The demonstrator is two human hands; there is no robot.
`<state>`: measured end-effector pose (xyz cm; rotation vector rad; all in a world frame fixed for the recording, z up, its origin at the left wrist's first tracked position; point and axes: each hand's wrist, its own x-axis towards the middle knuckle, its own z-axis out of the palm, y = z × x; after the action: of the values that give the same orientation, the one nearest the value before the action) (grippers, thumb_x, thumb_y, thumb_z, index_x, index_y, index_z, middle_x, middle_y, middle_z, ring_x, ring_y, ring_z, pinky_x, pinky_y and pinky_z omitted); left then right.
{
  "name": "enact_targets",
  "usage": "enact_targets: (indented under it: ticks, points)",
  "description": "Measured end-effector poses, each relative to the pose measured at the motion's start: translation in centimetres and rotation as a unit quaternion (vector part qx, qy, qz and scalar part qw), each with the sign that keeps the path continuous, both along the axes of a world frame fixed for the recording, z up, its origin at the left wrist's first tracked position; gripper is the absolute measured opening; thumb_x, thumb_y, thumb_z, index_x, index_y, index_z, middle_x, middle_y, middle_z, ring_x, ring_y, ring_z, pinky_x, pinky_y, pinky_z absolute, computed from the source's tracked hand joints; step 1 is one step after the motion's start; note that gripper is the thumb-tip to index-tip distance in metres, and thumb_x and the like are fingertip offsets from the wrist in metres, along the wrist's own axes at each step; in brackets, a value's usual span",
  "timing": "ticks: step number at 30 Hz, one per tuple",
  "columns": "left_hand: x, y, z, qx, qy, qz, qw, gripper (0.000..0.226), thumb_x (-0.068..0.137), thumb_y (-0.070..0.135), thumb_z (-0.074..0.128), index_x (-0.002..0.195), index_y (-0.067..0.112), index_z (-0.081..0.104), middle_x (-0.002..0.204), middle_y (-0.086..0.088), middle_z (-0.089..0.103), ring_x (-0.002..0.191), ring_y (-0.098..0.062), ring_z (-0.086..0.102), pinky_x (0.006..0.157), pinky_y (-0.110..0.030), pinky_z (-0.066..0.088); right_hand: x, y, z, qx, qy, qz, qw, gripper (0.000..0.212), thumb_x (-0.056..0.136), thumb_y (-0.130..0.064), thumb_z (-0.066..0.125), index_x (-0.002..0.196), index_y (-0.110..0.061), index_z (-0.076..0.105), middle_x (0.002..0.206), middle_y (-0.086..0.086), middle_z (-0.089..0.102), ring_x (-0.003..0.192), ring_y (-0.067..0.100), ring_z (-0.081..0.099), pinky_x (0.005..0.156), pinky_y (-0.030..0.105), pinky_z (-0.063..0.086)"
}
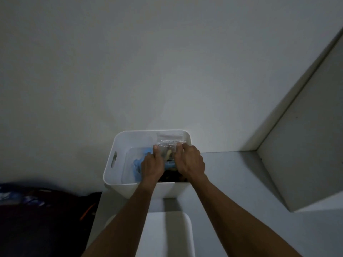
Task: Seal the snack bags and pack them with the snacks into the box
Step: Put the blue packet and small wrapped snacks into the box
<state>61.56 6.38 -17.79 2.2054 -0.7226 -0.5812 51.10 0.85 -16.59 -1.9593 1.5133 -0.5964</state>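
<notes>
A white plastic box point(115, 175) with a slot handle stands on a pale table against the wall. Both my hands reach into it. My left hand point(151, 166) and my right hand point(189, 160) each pinch a side of a clear zip snack bag point(169, 143) that stands upright inside the box, dark and yellowish snacks showing through it. A blue snack packet point(137, 164) lies on the box floor under my left hand. Dark snacks point(172, 177) lie near the box's front right, partly hidden by my wrists.
A flat white lid point(167, 236) lies on the table in front of the box, between my forearms. A grey-white cabinet block point(300, 164) stands at the right. Dark fabric with blue print point(27, 216) fills the lower left beyond the table's edge.
</notes>
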Motion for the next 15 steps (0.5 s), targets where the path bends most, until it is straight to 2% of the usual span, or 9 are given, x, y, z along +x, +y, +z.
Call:
enact_targets:
  ticks: [2,6,10,15]
  points:
    - [0.4,0.3,0.3,-0.016,0.014,0.008,1.000,0.074,0.101,0.052,0.009,0.125,0.007,0.063,0.129,-0.022,0.060,0.119,-0.037,0.054,0.107,-0.046,0.038,-0.2,-0.1,0.0,0.001,0.010,-0.008,1.000,0.050,0.101,-0.046,0.026,0.101,-0.016,0.067,0.099,0.008,0.065,0.087,0.024,0.062,0.070,0.033,0.046]
    - [0.3,1.4,2.2,-0.063,0.026,0.018,0.998,0.071,0.101,0.053,0.013,0.118,0.014,0.069,0.130,-0.019,0.061,0.122,-0.036,0.053,0.110,-0.046,0.035,-1.3,0.3,1.1,0.004,0.009,-0.011,1.000,0.053,0.101,-0.049,0.025,0.104,-0.016,0.066,0.100,0.010,0.066,0.090,0.027,0.062,0.072,0.035,0.046]
    - [-0.9,3.7,3.8,-0.121,0.006,0.040,0.992,0.068,0.101,0.056,0.016,0.118,0.018,0.070,0.129,-0.015,0.063,0.120,-0.035,0.055,0.109,-0.048,0.038,-3.5,1.8,2.2,-0.003,-0.008,-0.002,1.000,0.048,0.100,-0.047,0.028,0.104,-0.016,0.065,0.103,0.010,0.067,0.092,0.027,0.063,0.079,0.043,0.055]
    - [-4.1,8.8,5.5,-0.189,-0.039,0.048,0.980,0.055,0.104,0.044,0.028,0.114,0.011,0.071,0.120,-0.015,0.068,0.115,-0.032,0.059,0.102,-0.039,0.042,-7.4,5.7,3.1,-0.017,-0.045,0.000,0.999,0.040,0.100,-0.043,0.035,0.113,-0.020,0.064,0.112,0.009,0.066,0.101,0.029,0.062,0.082,0.039,0.052]
